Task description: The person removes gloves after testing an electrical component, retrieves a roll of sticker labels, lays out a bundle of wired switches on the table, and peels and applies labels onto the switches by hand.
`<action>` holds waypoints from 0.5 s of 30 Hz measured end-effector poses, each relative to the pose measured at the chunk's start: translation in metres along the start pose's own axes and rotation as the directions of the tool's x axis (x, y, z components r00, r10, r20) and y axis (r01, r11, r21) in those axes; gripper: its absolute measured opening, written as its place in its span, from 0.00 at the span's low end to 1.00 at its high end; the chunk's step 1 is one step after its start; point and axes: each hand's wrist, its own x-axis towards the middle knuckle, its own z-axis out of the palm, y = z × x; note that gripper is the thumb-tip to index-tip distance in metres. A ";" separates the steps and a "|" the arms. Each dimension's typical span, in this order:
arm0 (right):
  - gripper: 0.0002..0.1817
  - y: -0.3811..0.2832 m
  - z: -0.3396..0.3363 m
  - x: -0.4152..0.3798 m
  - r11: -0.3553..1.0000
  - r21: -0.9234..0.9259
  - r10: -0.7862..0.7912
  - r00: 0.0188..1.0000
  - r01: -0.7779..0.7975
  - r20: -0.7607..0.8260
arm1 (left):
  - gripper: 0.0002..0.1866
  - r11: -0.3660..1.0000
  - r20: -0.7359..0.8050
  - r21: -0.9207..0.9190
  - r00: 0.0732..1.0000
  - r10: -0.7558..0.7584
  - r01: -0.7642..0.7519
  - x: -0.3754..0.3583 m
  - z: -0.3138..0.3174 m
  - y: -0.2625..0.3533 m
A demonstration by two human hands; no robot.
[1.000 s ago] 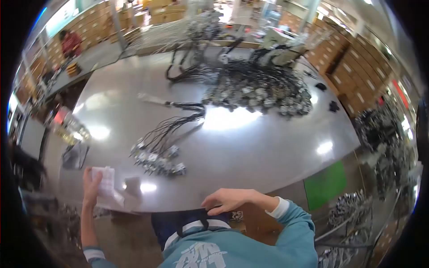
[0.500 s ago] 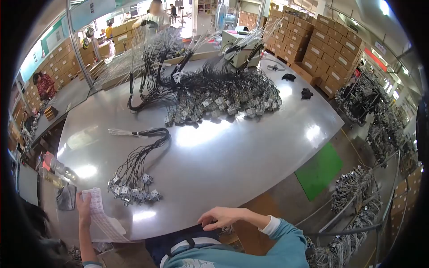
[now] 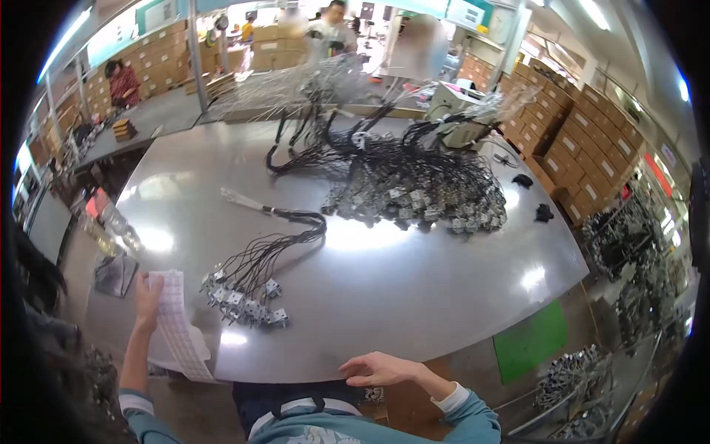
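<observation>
My left hand (image 3: 149, 296) is closed on the upper edge of a long sheet of printed labels (image 3: 178, 325), which hangs down over the table's near left edge. My right hand (image 3: 379, 368) is at the near edge of the metal table (image 3: 414, 296), fingers apart and holding nothing. Between and beyond my hands lies a bundle of black cables (image 3: 303, 217), with metal connectors (image 3: 248, 305) at its near end and pale wire ends at the other. Farther back is a large heap of similar cables and connectors (image 3: 421, 200).
Bottles (image 3: 117, 222) and a grey cloth (image 3: 115, 274) lie at the left. Black pieces (image 3: 543, 213) are at the right. Beyond stand a machine (image 3: 451, 103), stacked cartons (image 3: 584, 140) and people (image 3: 330, 33). A green mat (image 3: 531, 340) is on the floor.
The camera view has shifted, so the table contents appear farther right. My right hand's fingers are more stretched out. Another person is visible behind the heap.
</observation>
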 end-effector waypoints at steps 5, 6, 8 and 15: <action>0.29 -0.015 -0.001 0.012 0.999 0.002 0.054 0.999 -0.054 -0.004 | 0.20 0.990 -0.023 0.132 0.998 0.060 -0.056 0.015 -0.007 -0.029; 0.29 -0.019 -0.001 0.015 0.998 -0.001 0.065 0.998 -0.065 0.011 | 0.20 0.991 -0.032 0.128 0.999 0.043 -0.039 0.019 -0.010 -0.038; 0.29 -0.027 -0.003 0.022 0.998 -0.016 0.061 0.998 -0.061 -0.004 | 0.21 0.983 -0.061 0.163 0.994 0.094 -0.083 0.026 -0.016 -0.055; 0.28 -0.060 -0.006 0.038 0.995 -0.017 0.102 0.995 -0.101 0.018 | 0.25 0.996 -0.038 -0.020 0.996 -0.085 0.084 0.033 -0.019 -0.062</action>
